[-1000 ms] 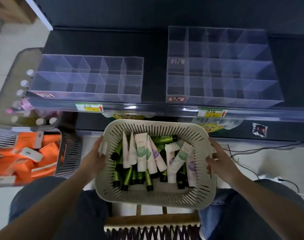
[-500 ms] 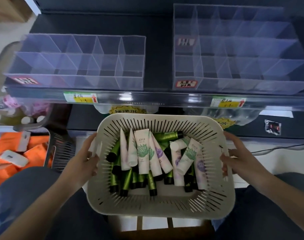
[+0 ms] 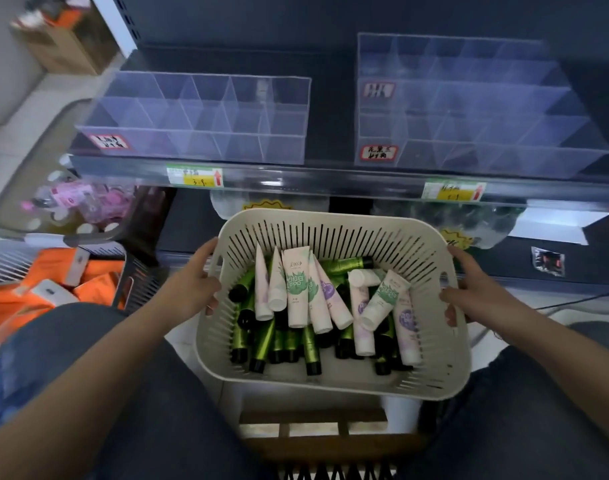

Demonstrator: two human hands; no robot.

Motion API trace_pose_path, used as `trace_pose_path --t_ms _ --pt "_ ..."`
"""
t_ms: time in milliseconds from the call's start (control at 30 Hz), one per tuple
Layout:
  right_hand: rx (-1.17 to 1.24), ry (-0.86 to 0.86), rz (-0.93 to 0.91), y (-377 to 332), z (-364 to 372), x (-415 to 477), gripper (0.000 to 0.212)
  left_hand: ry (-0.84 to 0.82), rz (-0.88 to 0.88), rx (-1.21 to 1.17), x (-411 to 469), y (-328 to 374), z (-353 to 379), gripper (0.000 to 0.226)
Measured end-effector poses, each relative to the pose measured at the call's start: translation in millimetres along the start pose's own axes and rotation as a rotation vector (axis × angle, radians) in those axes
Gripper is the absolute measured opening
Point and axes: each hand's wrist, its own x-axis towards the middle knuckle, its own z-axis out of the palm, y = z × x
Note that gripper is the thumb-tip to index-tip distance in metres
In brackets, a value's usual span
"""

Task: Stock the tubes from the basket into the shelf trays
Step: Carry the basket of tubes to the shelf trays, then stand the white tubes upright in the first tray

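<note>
A beige slotted basket (image 3: 331,382) sits between my knees, below the shelf. It holds several white tubes (image 3: 298,289) with green or purple prints lying over several green tubes (image 3: 261,344) with black caps. My left hand (image 3: 195,282) grips the basket's left rim and my right hand (image 3: 469,292) grips its right rim. On the dark shelf above stand two clear divided trays, a low one on the left (image 3: 199,116) and a taller one on the right (image 3: 469,109). No tube shows in either tray.
A grey basket of orange packets (image 3: 53,292) lies at the left, with a tray of pink items (image 3: 78,206) behind it. Yellow price tags (image 3: 195,176) line the shelf edge. A wooden stool (image 3: 313,427) sits under the basket. A cable (image 3: 573,301) runs along the floor at right.
The view has shifted, so the shelf and trays sit lower in the picture. Both hands stay on the basket's rims; the basket has barely moved.
</note>
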Motion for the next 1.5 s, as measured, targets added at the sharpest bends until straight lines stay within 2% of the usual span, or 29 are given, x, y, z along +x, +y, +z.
trace_pose_path --t_ms 200,367,567,700,933,1067,1167,1200,1267,1500 --pt "0.037 -0.011 -0.017 -4.5 0.2 -5.0 0.077 0.022 0.031 0.167 -7.3 11.6 -2.1 0.067" --pt "0.004 0.081 -0.127 -12.1 -0.5 -6.3 0.065 0.136 0.095 0.413 -22.3 26.1 -7.1 0.065" --pt "-0.245 0.211 -0.258 -31.3 7.9 -27.1 0.06 0.264 0.145 0.507 -52.1 47.9 -4.8 0.057" --pt "-0.371 0.217 -0.368 -47.0 21.1 -40.3 0.054 0.306 0.196 0.485 -67.9 57.6 6.6 0.052" --pt "-0.356 0.134 -0.39 -66.4 48.5 -37.8 0.052 0.25 0.219 0.462 -66.6 73.9 20.7 0.053" --pt "-0.359 0.089 -0.347 -78.3 63.4 -22.5 0.048 0.167 0.137 0.411 -45.7 74.1 25.2 0.051" --pt "-0.344 0.04 -0.313 -86.7 76.6 -6.7 0.048 0.103 0.115 0.366 -27.2 72.5 31.2 0.018" --pt "-0.341 0.023 -0.299 -89.1 81.5 -0.6 0.048 0.089 0.115 0.357 -20.3 72.4 33.9 0.013" --pt "-0.349 -0.008 -0.266 -93.1 92.1 12.8 0.043 0.049 0.099 0.356 -5.6 72.2 39.8 0.023" --pt "-0.344 -0.105 -0.147 -96.8 123.2 61.8 0.036 -0.067 0.02 0.318 45.8 75.1 65.5 0.027"
